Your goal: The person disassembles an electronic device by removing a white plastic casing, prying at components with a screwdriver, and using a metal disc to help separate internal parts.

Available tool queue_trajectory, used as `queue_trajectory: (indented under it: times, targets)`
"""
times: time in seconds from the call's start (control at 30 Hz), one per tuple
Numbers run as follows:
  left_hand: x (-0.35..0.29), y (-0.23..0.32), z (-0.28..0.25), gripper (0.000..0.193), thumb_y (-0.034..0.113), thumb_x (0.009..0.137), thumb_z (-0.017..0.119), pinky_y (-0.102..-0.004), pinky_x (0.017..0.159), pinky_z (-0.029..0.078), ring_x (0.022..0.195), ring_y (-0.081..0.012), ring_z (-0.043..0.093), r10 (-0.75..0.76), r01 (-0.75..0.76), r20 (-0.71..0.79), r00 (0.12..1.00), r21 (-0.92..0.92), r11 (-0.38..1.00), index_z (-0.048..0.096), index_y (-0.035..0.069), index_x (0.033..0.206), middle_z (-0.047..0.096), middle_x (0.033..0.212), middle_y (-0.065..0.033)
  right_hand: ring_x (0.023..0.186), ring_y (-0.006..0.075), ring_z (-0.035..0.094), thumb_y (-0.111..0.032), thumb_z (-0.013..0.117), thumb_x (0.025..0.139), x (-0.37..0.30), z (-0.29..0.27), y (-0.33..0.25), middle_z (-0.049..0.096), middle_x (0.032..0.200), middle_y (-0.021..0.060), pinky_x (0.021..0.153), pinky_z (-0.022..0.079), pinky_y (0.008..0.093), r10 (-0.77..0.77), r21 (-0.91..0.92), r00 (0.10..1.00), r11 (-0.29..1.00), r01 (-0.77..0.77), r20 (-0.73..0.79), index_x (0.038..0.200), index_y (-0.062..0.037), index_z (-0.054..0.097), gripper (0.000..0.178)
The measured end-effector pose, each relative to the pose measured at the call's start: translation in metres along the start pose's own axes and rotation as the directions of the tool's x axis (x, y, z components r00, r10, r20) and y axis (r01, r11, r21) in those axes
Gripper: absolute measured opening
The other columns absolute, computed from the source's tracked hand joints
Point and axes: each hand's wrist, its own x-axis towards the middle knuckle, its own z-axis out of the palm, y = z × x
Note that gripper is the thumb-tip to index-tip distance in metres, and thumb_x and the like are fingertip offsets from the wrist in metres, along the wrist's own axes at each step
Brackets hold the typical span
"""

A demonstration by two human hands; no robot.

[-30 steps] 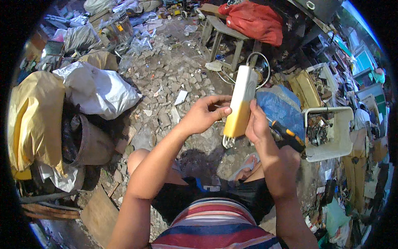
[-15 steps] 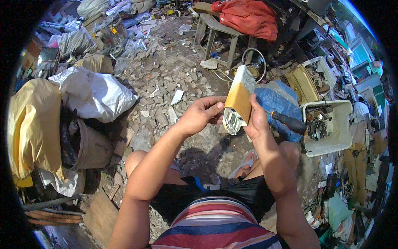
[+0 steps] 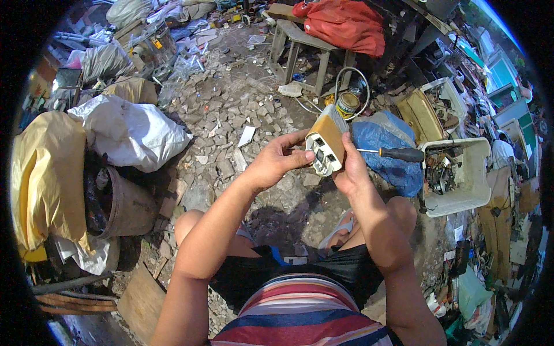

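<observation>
Both hands hold a boxy plastic device [image 3: 330, 130] with a yellowed casing above my knees. Its white end, with several dark openings, faces me. At its left side is my left hand [image 3: 280, 158], fingers closed on the casing and thumb on the lower end. My right hand [image 3: 350, 167] wraps round the opposite side. From behind the right fingers sticks out a screwdriver [image 3: 402, 154], its metal shaft toward the hand and its black handle with an orange collar pointing right. How the fingers grip the shaft is hidden.
A cream bin [image 3: 461, 202] with scrap parts stands right, beside a blue plastic bag [image 3: 384, 141]. A small can [image 3: 347, 104] and a wooden stool [image 3: 309, 49] bearing a red sack [image 3: 346, 26] lie ahead. Left are a bucket [image 3: 130, 202], a white sack [image 3: 130, 130] and rubble ground [image 3: 231, 98].
The device has tipped so its open end faces me more fully. The screwdriver has swung up to nearly level, showing its shaft. The can behind has come into sight.
</observation>
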Motion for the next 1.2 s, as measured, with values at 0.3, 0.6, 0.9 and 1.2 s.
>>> queue_trajectory:
  times: [0.3,0.6,0.9,1.2]
  targets:
    - [0.004,-0.013,-0.009,0.063,0.013,0.08,0.064,-0.0241,0.087,0.044,0.097,-0.0103,0.056,-0.001,0.001,0.009,1.0,-0.011,1.0,0.04,-0.006,0.135,0.06,0.113,-0.0068,0.109,0.0202,0.056,-0.04,0.052,0.094,0.006,-0.007,-0.003,0.058,0.118,0.0071,0.093,0.044,0.037,-0.099,0.045,0.994,0.994,0.097,0.04,0.123,-0.0054,0.051,0.045]
    - [0.002,-0.013,-0.012,0.064,0.014,0.077,0.064,-0.0277,0.09,0.043,0.105,-0.0149,0.055,-0.022,0.02,0.05,0.998,0.031,0.999,0.04,-0.003,0.135,0.056,0.122,-0.0081,0.104,0.0197,0.057,-0.032,0.056,0.093,0.01,-0.015,0.0,0.059,0.115,0.0071,0.091,0.044,0.0357,-0.195,0.039,0.981,0.98,0.194,0.022,0.118,-0.0027,0.053,0.039]
    - [0.0,-0.027,0.015,0.053,0.035,0.085,0.066,-0.0298,0.088,0.044,0.099,-0.0161,0.058,-0.119,0.129,-0.094,0.988,0.105,0.986,0.052,0.001,0.122,0.062,0.111,-0.0084,0.099,0.0106,0.052,-0.034,0.047,0.098,-0.001,0.002,-0.008,0.058,0.108,0.0029,0.088,0.041,0.0268,-0.353,-0.129,0.925,0.92,0.371,0.143,0.117,-0.0026,0.054,0.037]
    - [0.014,-0.009,0.005,0.045,0.028,0.085,0.066,-0.0321,0.087,0.044,0.1,-0.0186,0.058,-0.174,0.105,-0.352,0.92,-0.208,0.973,0.054,-0.001,0.118,0.062,0.11,-0.0089,0.1,0.021,0.059,-0.043,0.039,0.098,-0.014,-0.024,-0.207,0.064,0.102,0.0084,0.088,0.044,0.0337,-0.593,-0.937,0.785,0.142,0.319,0.177,0.111,-0.0079,0.06,0.043]
